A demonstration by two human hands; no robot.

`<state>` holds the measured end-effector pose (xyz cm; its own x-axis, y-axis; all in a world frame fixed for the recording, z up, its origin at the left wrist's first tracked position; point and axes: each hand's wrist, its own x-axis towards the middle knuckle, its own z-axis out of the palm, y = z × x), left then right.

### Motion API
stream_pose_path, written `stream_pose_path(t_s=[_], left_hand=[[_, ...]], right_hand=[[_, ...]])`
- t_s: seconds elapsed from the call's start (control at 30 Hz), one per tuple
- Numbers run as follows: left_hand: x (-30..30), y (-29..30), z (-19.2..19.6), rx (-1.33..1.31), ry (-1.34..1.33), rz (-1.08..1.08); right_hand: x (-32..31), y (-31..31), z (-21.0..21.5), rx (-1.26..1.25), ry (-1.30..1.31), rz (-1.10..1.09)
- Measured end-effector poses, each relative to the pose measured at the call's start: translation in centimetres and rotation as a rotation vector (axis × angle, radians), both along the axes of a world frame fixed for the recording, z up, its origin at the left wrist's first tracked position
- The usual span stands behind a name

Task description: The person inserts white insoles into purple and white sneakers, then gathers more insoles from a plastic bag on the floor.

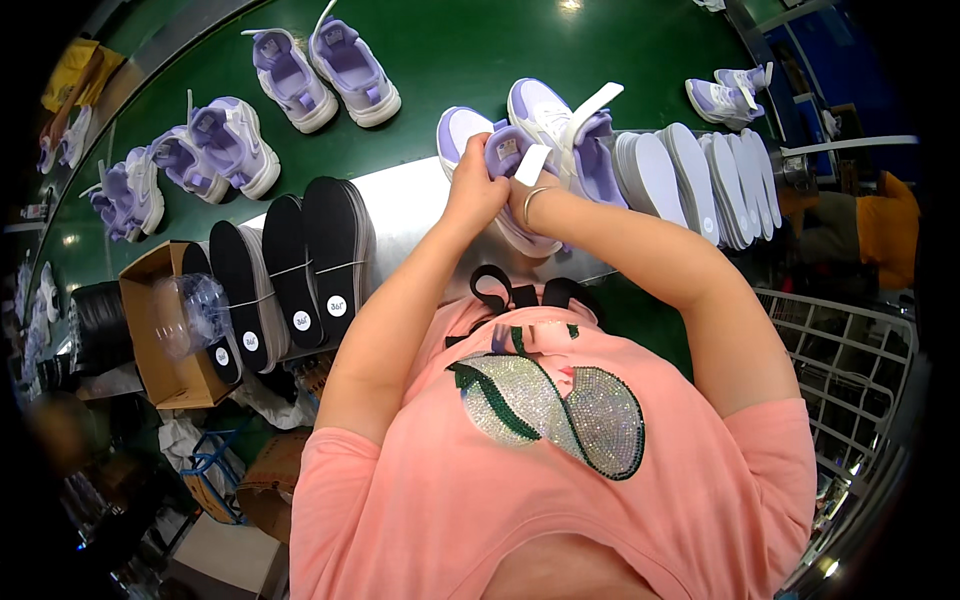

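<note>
A lilac and white sneaker point(462, 128) stands before me at the edge of the green table, its toe pointing away. My left hand point(474, 188) is closed on the near side of its collar, thumb toward the opening. Right at the shoe's opening is my right hand point(528, 203), with a bangle on the wrist; its fingers are hidden by the shoe and a white strap point(533, 164). The matching sneaker point(545, 112) rests just to the right, its own strap sticking up loose.
Stacks of white insoles point(652, 178) stand at the right, and banded black insoles point(285, 262) at the left, near a cardboard box point(150, 330) holding clear plastic. More lilac sneakers point(350, 70) sit along the green table point(440, 50). A white wire rack point(850, 350) is at my right.
</note>
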<state>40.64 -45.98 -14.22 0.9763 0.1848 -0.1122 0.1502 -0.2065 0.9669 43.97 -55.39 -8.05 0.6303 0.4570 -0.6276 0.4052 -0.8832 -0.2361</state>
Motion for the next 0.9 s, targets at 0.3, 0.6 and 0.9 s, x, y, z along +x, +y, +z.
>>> stream_pose_path(t_s=[0.3, 0.6, 0.9], left_hand=[[0.3, 0.0, -1.1, 0.043, -0.022, -0.027], [0.8, -0.6, -2.2, -0.030, -0.029, -0.007], [0.4, 0.8, -1.3, 0.026, -0.032, 0.015]], right_hand=[[0.8, -1.1, 0.1, -0.226, 0.152, 0.469], [-0.4, -3.6, -1.9, -0.199, 0.240, 0.387], [-2.0, -6.5, -1.1, 0.459, 0.020, 0.192]])
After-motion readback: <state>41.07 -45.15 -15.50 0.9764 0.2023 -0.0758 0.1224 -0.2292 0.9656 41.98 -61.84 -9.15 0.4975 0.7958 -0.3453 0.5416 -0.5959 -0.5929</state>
